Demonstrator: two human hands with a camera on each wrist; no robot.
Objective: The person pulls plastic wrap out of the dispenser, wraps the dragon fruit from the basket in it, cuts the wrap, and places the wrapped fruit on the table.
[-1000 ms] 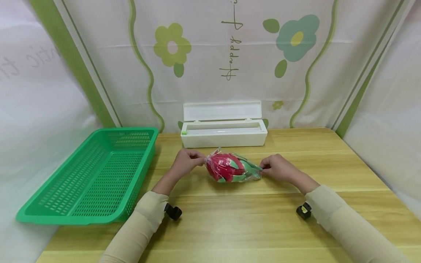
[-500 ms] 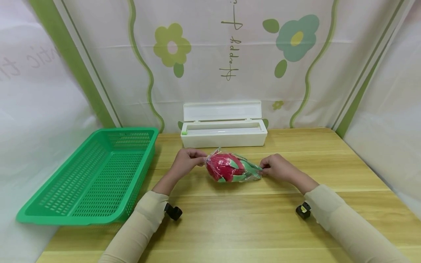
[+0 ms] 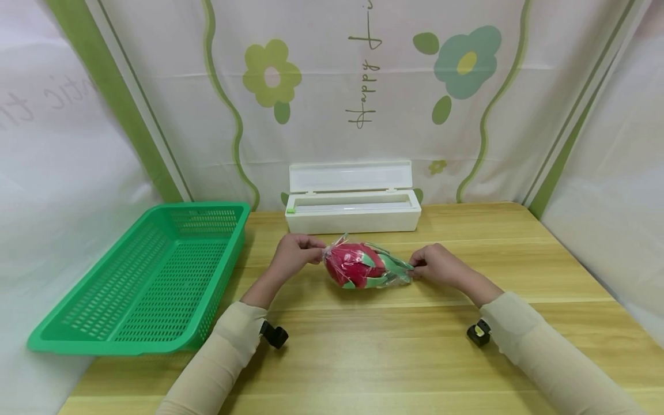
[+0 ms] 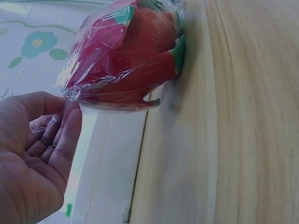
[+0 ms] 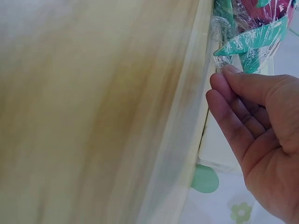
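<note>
A red dragon fruit with green scales, wrapped in clear plastic film, lies lengthwise between my two hands. My left hand pinches the gathered film at the fruit's rounded left end. In the left wrist view the twisted film runs in between thumb and fingers. At the leafy right end, my right hand pinches the film just past the green tips. The right wrist view has thumb and forefinger meeting on that film, close under a green scale.
Behind the fruit stands a long white film dispenser box with its lid raised. A green perforated basket sits on the left of the wooden table. A printed cloth hangs at the back.
Both hands keep their pinch at the two ends. The wrapped dragon fruit rolls very slightly in place; the basket and the box stay put.
</note>
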